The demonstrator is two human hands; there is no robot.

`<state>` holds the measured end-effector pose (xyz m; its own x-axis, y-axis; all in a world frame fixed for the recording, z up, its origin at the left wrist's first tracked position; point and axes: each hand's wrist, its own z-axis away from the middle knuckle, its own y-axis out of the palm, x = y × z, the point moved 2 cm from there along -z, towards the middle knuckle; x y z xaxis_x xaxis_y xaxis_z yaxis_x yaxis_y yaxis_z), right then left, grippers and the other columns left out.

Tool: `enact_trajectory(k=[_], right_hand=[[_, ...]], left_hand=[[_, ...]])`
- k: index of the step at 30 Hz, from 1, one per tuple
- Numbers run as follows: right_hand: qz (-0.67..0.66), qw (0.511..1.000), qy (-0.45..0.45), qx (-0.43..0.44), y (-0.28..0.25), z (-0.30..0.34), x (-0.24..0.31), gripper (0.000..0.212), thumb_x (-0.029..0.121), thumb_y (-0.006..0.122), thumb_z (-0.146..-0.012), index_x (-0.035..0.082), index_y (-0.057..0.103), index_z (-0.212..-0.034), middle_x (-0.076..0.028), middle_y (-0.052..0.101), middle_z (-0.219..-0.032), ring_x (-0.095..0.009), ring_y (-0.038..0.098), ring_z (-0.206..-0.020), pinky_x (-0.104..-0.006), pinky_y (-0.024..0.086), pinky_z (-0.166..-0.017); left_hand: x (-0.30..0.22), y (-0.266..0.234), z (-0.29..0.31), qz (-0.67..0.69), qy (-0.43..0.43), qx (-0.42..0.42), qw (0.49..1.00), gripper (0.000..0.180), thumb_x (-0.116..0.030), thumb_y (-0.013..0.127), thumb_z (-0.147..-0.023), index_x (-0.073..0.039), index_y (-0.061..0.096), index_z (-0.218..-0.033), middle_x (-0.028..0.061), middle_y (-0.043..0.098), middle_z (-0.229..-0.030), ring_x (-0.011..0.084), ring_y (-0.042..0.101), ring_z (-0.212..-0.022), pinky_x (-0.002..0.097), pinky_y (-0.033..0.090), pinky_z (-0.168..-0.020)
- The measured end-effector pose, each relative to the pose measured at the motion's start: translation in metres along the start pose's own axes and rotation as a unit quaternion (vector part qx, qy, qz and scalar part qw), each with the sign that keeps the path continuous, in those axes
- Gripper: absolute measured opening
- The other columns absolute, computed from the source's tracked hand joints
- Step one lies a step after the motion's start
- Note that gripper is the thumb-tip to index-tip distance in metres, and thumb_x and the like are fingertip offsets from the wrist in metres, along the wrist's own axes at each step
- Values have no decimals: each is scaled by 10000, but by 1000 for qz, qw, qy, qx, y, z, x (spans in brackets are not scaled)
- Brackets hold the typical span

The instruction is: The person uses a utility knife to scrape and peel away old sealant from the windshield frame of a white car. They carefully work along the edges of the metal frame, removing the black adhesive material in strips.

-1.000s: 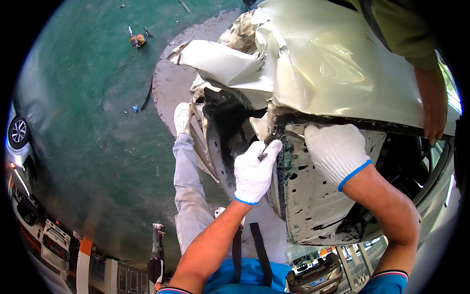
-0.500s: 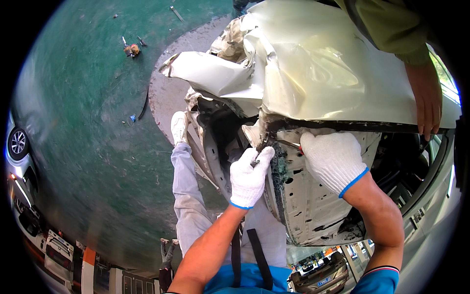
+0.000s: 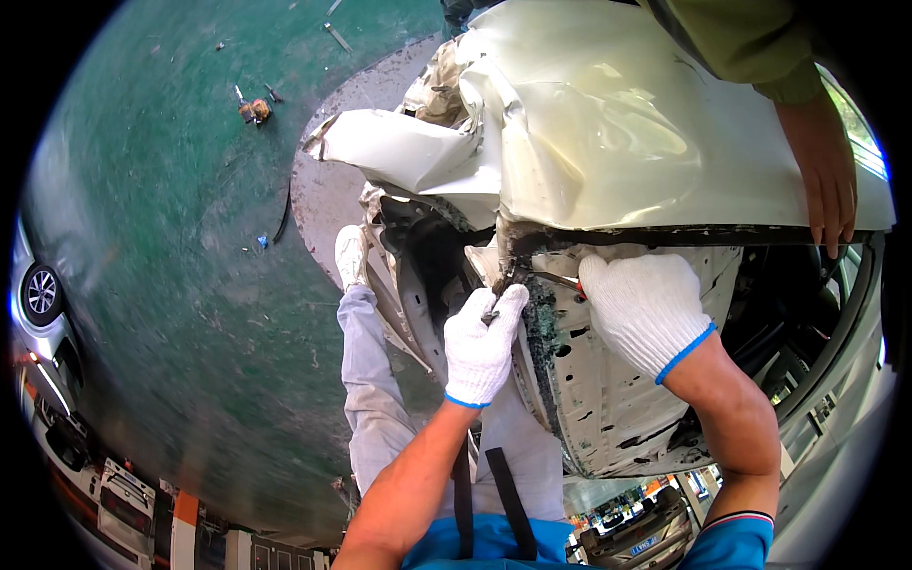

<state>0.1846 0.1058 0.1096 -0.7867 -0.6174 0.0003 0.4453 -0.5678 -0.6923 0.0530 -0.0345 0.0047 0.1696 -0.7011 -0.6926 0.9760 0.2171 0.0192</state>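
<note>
A crumpled white car panel (image 3: pixel 608 142) bends over the top of a stripped door-like shell (image 3: pixel 608 380) with holes in it. My right hand (image 3: pixel 651 309), in a white knit glove with a blue cuff, is closed round a screwdriver (image 3: pixel 580 288); a bit of red handle and a thin shaft pointing left show, the rest hidden. The shaft's tip reaches the dark, torn edge (image 3: pixel 518 261) below the panel. Just left of it my gloved left hand (image 3: pixel 477 356) pinches a small dark piece (image 3: pixel 491 312) at this edge, its kind mostly hidden by the fingers.
At upper right a co-worker's hand (image 3: pixel 825 190) rests on the panel's edge. Jagged metal (image 3: pixel 399 275) surrounds a dark opening beside my left leg (image 3: pixel 366 361). Scattered debris (image 3: pixel 255 111) lies on the green floor (image 3: pixel 190 237). A silver car (image 3: pixel 43 313) stands far left.
The view has shifted slightly, moving the panel a little left and up in the picture. Both my hands keep nearly the same place and grip; slightly more of the screwdriver's red handle shows.
</note>
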Motion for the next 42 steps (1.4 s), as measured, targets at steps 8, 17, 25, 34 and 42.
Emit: enact_trajectory(k=[8, 17, 25, 34, 42], right_hand=[[-10, 999, -4, -47, -20, 6, -11, 128, 171, 620, -882, 56, 602, -829, -155, 646, -631, -384, 664, -591, -505, 504, -550], [-31, 999, 6, 15, -8, -11, 3, 121, 169, 610, -894, 59, 621, -845, -161, 649, -627, -373, 676, -582, -493, 516, -548], [-26, 999, 4, 26, -12, -17, 6, 119, 137, 631, -859, 32, 686, -859, -164, 699, -695, -365, 720, -653, -489, 555, -584], [-59, 997, 30, 26, -3, -12, 8, 89, 124, 611, -872, 52, 664, -874, -175, 686, -683, -373, 717, -648, -497, 551, -562], [-38, 999, 11, 33, 4, 2, 2, 78, 101, 621, -852, 55, 645, -911, -158, 679, -662, -362, 709, -619, -478, 543, -544]], left_hand=[[0, 0, -3, -16, 20, -13, 1000, 308, -236, 721, -1006, -24, 611, -812, -24, 447, -648, 52, 365, -628, 259, 330, -548], [-3, -6, -7, -51, 38, 20, 998, 270, -230, 694, -1023, -24, 650, -854, -64, 483, -680, 29, 397, -653, 238, 332, -567], [-5, -8, -10, -41, 19, 19, 999, 330, -253, 744, -983, 14, 631, -826, 78, 474, -622, 107, 379, -601, 303, 387, -553], [-7, -16, -15, -29, -4, 67, 997, 297, -205, 716, -1003, -58, 602, -771, -93, 452, -687, 11, 368, -668, 231, 306, -576], [-11, -22, -19, -31, -53, 97, 993, 302, -264, 720, -992, -17, 644, -835, -14, 487, -653, 67, 398, -636, 283, 367, -570]])
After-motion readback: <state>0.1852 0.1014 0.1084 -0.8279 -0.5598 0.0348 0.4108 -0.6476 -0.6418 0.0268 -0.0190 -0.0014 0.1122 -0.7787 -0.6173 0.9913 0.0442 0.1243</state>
